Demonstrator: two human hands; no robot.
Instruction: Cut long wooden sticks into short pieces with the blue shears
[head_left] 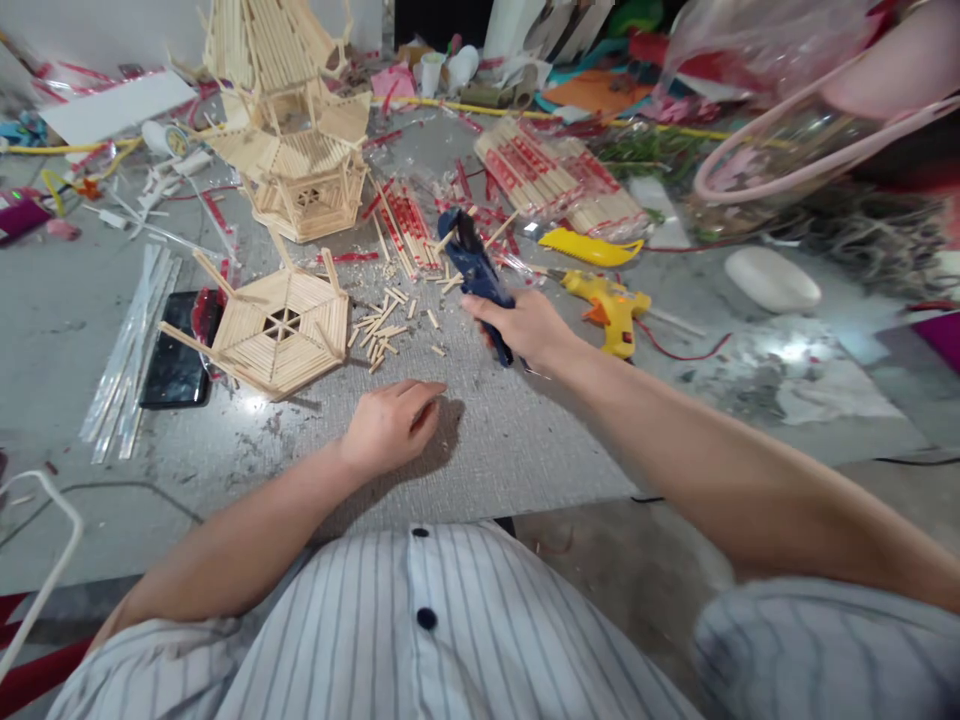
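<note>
My right hand [529,325] is wrapped round the handles of a dark blue hand cutter [474,262], its head pointing away from me. Thin wooden sticks show beside the cutter's head; whether its jaws touch one I cannot tell. Loosely curled, my left hand [394,425] rests on the table's near side with nothing visible in it. Just beyond it lie many short cut stick pieces [382,325]. To their left is a six-sided wooden stick frame [300,345] with upright posts at its corners and a small opening in the middle.
A tiered stick pagoda [304,150] stands behind. Bundled sticks [529,170], a yellow utility knife [591,246], a yellow glue gun [616,312] and a white mouse-shaped object [772,280] lie right. Glue sticks [131,350] and a black phone [176,355] lie left on the grey table [525,440].
</note>
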